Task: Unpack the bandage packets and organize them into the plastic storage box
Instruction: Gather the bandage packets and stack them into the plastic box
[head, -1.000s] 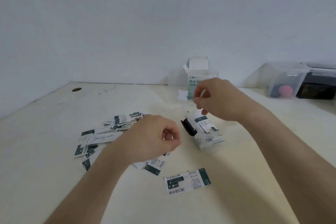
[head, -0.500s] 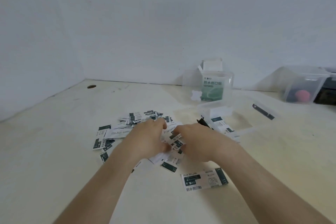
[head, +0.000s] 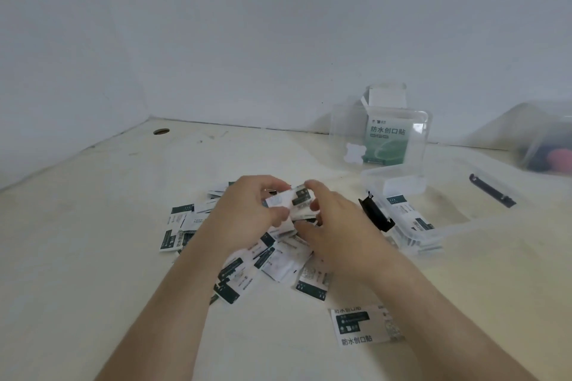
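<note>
L hand (head: 247,210) & R hand (head: 337,226) meet over the packet pile (head: 247,260) at table (head: 93,241) centre. Both pinch a small stack of bandage packets (head: 301,196), fingers curled, L on its left end, R on its right end; stack lifted just above the pile. Clear storage box (head: 371,179) sits just right of R hand, lid open, black latch (head: 376,215) facing the hands, a few packets inside (head: 408,219). Green carton (head: 388,139) at back near wall. Bigger flat packet (head: 365,328) lies apart, near edge.

Loose packets (head: 238,275) left of storage box (head: 411,226); carton (head: 388,139) behind.
</note>
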